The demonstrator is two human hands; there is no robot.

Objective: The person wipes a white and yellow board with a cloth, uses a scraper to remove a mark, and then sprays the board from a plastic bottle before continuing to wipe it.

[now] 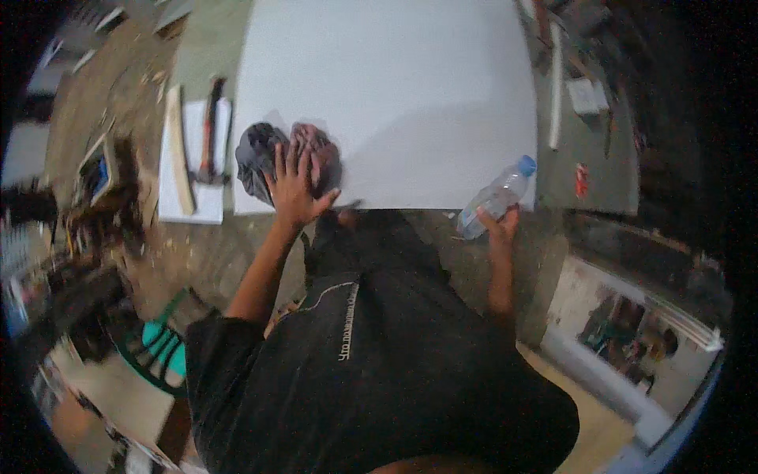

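Observation:
My left hand [294, 189] lies with its fingers spread over two crumpled bundles that look like cloth. One bundle is dark grey [254, 162] and sits to the left; the other, a dull reddish one [322, 150], lies beside it. Both rest on a large white sheet [403, 87], close to its near left corner. At the near right corner, my right hand [502, 227] grips a clear plastic bottle [491, 199] with a blue cap. The bottle is tilted, its cap pointing away from me and to the right. Its lower end reaches past the sheet's near edge.
Left of the sheet, a hammer [210, 138] and a pale wooden strip [180, 150] lie on white paper [213, 207]. A small red item [582, 180] and a white rod [556, 87] are on the right. A green chair [162, 347] stands at the lower left.

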